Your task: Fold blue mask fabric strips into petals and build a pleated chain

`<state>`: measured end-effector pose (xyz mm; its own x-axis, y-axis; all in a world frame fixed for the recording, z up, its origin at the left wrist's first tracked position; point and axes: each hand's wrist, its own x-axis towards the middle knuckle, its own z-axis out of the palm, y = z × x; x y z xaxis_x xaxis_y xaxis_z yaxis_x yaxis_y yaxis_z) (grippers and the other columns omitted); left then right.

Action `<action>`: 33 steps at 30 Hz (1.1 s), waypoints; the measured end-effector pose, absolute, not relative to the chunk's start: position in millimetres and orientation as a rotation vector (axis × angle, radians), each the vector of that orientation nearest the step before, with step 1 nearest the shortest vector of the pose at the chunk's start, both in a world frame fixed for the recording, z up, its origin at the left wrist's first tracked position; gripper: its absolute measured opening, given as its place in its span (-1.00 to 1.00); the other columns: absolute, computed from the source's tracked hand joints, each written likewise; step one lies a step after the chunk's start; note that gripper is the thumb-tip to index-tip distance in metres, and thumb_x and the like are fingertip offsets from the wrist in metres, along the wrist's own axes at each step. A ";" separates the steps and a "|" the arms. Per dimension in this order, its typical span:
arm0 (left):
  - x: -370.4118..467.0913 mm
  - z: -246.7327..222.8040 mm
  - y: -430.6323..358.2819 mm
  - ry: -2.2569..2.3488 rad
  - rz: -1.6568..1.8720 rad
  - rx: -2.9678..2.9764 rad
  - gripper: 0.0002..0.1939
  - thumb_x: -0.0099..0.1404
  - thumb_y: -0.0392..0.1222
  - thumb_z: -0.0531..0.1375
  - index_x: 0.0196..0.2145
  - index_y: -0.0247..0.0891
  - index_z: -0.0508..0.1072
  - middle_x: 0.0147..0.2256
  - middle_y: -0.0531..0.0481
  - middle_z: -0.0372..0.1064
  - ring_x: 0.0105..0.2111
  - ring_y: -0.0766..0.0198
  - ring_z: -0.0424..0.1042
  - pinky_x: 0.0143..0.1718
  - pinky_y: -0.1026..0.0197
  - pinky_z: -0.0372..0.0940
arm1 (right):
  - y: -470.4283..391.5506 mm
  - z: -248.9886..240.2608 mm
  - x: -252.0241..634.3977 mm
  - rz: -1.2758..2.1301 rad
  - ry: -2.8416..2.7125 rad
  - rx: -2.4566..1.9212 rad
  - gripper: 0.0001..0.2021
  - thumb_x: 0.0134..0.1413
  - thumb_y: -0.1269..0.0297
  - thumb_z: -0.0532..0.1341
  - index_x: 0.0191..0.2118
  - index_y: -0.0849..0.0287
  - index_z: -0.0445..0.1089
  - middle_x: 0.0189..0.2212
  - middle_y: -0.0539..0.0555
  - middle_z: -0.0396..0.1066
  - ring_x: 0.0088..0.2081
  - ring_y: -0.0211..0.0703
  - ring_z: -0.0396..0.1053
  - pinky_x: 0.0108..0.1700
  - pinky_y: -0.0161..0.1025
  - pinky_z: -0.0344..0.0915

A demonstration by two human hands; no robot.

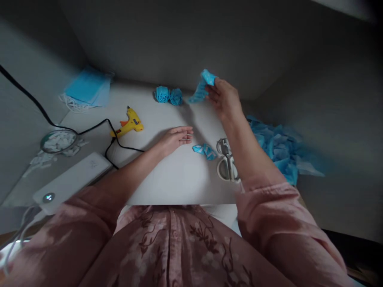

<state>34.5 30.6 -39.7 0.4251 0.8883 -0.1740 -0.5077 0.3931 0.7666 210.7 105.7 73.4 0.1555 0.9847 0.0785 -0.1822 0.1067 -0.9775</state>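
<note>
My right hand (225, 97) is raised above the far part of the table, its fingers closed on a blue fabric strip (201, 91). The strip hangs down to the left and is blurred at its lower end. Lower and to the left, my left hand (176, 139) hovers at or just over the white tabletop (176, 175), fingers stretched out with nothing in them. Just right of its fingertips lies a small folded blue and white piece (205, 151). Two blue rolled fabric roses (169, 95) sit side by side at the back.
Scissors (227, 161) lie beside my right forearm, near a heap of blue scraps (278, 145). On the left are a yellow glue gun (129, 123) with a black cable, stacked blue face masks (86, 87), a dish of white bits (59, 141) and a white power bank (73, 181).
</note>
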 end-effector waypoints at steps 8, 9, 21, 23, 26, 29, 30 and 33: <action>39.3 -42.9 27.2 0.655 0.878 0.910 -0.82 0.29 -0.33 0.26 -0.13 -0.40 0.54 -0.32 -0.09 0.52 -0.38 0.32 0.49 -0.21 0.17 0.35 | 87.0 32.9 203.9 1.226 -0.994 -1.376 -0.87 0.22 0.33 0.21 -0.38 0.13 0.33 -0.48 -0.07 0.41 -0.42 -0.32 0.42 -0.36 -0.34 0.30; 39.8 -43.0 26.5 0.656 0.868 0.947 -0.82 0.30 -0.30 0.26 -0.14 -0.40 0.54 -0.33 -0.09 0.52 -0.38 0.33 0.48 -0.24 0.19 0.34 | 81.7 24.2 204.2 1.271 -0.973 -1.454 -0.86 0.21 0.35 0.21 -0.40 0.15 0.33 -0.51 -0.06 0.41 -0.48 -0.33 0.39 -0.41 -0.35 0.28; 37.5 -45.5 24.6 0.650 0.711 1.246 -0.74 0.29 -0.09 0.28 -0.20 -0.36 0.56 -0.49 0.00 0.46 -0.53 0.39 0.37 -0.47 0.30 0.23 | 69.7 0.2 218.0 1.383 -1.215 -1.743 -0.76 0.19 0.38 0.24 -0.50 0.28 0.48 -0.68 0.03 0.43 -0.70 -0.35 0.25 -0.63 -0.38 0.09; 37.7 -44.9 24.7 0.652 0.709 1.253 -0.74 0.29 -0.09 0.28 -0.20 -0.36 0.56 -0.49 0.00 0.47 -0.52 0.39 0.37 -0.46 0.29 0.24 | 64.2 2.5 221.1 1.309 -1.276 -1.764 -0.74 0.17 0.36 0.26 -0.54 0.27 0.48 -0.72 0.02 0.41 -0.71 -0.34 0.24 -0.63 -0.36 0.08; 38.1 -42.6 24.2 0.661 0.703 1.254 -0.76 0.29 -0.10 0.28 -0.23 -0.36 0.56 -0.50 0.01 0.46 -0.53 0.39 0.37 -0.48 0.29 0.22 | 52.8 10.5 227.9 1.171 -1.367 -1.776 -0.79 0.16 0.37 0.25 -0.49 0.24 0.52 -0.70 0.00 0.42 -0.69 -0.31 0.25 -0.62 -0.34 0.10; 38.1 -40.2 23.2 0.668 0.712 1.252 -0.78 0.29 -0.12 0.28 -0.24 -0.36 0.56 -0.50 0.01 0.46 -0.53 0.39 0.37 -0.47 0.29 0.22 | 38.7 20.7 238.6 1.031 -1.479 -1.746 -0.83 0.18 0.36 0.21 -0.29 0.23 0.58 -0.58 0.02 0.48 -0.62 -0.29 0.34 -0.62 -0.35 0.10; 37.9 -39.5 22.8 0.672 0.719 1.244 -0.78 0.29 -0.12 0.28 -0.24 -0.36 0.56 -0.50 0.01 0.46 -0.54 0.40 0.37 -0.47 0.29 0.21 | 33.7 23.7 243.0 1.006 -1.509 -1.731 -0.81 0.19 0.35 0.20 -0.25 0.23 0.58 -0.54 0.04 0.50 -0.61 -0.28 0.36 -0.62 -0.36 0.09; 36.7 -38.0 21.9 0.688 0.769 1.186 -0.77 0.28 -0.12 0.30 -0.23 -0.36 0.56 -0.49 -0.01 0.46 -0.54 0.39 0.36 -0.47 0.28 0.19 | 19.0 28.9 256.7 0.957 -1.614 -1.686 -0.77 0.19 0.35 0.17 -0.18 0.24 0.58 -0.44 0.08 0.54 -0.53 -0.26 0.41 -0.58 -0.35 0.14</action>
